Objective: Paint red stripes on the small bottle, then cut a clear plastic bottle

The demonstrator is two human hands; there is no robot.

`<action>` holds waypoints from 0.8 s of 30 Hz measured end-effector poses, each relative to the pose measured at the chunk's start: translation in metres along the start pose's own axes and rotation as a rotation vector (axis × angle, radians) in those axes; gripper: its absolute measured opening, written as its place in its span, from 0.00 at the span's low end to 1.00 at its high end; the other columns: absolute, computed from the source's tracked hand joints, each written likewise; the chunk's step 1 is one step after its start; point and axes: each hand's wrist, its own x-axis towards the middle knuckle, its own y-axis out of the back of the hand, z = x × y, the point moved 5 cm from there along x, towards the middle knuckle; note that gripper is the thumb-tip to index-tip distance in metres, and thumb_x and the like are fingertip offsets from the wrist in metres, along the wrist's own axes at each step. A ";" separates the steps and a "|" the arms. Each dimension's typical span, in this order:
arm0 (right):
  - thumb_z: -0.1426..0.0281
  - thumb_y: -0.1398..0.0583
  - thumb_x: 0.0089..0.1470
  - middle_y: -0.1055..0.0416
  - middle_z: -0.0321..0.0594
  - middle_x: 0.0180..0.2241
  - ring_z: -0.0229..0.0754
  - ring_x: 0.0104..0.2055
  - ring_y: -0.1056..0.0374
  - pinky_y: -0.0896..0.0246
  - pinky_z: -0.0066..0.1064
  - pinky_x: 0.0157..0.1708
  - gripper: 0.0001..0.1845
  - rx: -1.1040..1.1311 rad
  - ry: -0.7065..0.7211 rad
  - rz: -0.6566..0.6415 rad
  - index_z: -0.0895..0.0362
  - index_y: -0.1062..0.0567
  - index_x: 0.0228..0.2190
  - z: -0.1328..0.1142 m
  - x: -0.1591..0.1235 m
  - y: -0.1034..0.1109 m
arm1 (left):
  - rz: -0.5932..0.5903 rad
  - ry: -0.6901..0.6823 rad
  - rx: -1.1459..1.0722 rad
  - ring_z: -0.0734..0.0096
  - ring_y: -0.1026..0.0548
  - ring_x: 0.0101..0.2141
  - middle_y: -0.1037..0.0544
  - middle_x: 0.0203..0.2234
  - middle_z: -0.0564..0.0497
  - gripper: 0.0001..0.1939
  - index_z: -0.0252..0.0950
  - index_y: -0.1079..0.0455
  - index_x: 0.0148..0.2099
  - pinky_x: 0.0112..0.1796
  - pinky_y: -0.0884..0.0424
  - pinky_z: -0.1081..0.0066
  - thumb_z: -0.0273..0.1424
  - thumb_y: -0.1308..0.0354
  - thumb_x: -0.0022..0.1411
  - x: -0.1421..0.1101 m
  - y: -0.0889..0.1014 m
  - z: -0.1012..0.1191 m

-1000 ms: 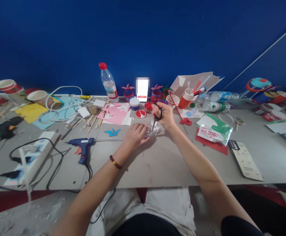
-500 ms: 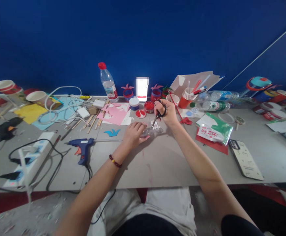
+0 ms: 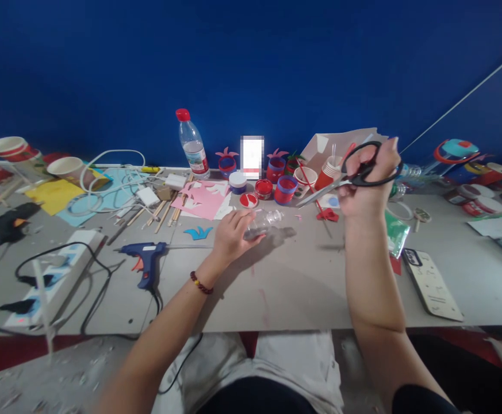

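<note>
My left hand (image 3: pixel 233 234) is closed around a clear plastic bottle piece (image 3: pixel 264 223), lying on its side with its narrow end to the right. Raised over the right part of the table, my right hand (image 3: pixel 369 181) grips black-handled scissors (image 3: pixel 332 187), their blades pointing left and down. The blades are apart from the bottle piece. Just behind the piece are an open jar of red paint (image 3: pixel 263 188), its paint-smeared lid (image 3: pixel 249 200) and a red-and-blue cup (image 3: pixel 286 190). A blue paper cutout (image 3: pixel 198 233) lies left of my left hand.
A blue glue gun (image 3: pixel 144 259) and a power strip (image 3: pixel 58 279) with cables are on the left. A red-capped bottle (image 3: pixel 194 146) stands at the back, near pink paper (image 3: pixel 203 198). Paper cups (image 3: pixel 330 172) are behind the scissors; a phone (image 3: pixel 434 284) lies at right.
My right hand has lifted the scissors away from the bottle piece, up and to the right. The red-and-blue cup behind it has come into view. My left hand keeps hold of the piece.
</note>
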 end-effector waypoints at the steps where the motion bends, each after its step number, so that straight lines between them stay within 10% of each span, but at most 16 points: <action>1: 0.39 0.40 0.47 0.44 0.26 0.14 0.27 0.09 0.54 0.67 0.25 0.06 0.30 0.041 0.012 0.076 0.51 0.40 0.21 -0.003 0.002 0.009 | 0.033 0.005 0.004 0.56 0.21 0.44 0.21 0.45 0.41 0.26 0.37 0.34 0.54 0.43 0.25 0.58 0.42 0.33 0.58 0.001 0.003 -0.001; 15: 0.56 0.26 0.41 0.21 0.39 0.35 0.35 0.26 0.31 0.29 0.30 0.25 0.22 0.075 -0.049 -0.331 0.54 0.25 0.32 0.004 -0.011 -0.003 | 0.198 0.412 -0.185 0.63 0.22 0.41 0.23 0.41 0.47 0.21 0.39 0.35 0.53 0.42 0.23 0.61 0.36 0.38 0.59 -0.002 0.019 -0.011; 24: 0.60 0.27 0.46 0.21 0.37 0.39 0.37 0.31 0.28 0.29 0.32 0.29 0.15 -0.133 0.024 -0.441 0.49 0.19 0.37 -0.004 -0.022 -0.011 | 0.217 0.795 -0.621 0.60 0.25 0.52 0.26 0.54 0.42 0.27 0.42 0.38 0.57 0.52 0.27 0.55 0.47 0.37 0.61 -0.011 0.004 -0.027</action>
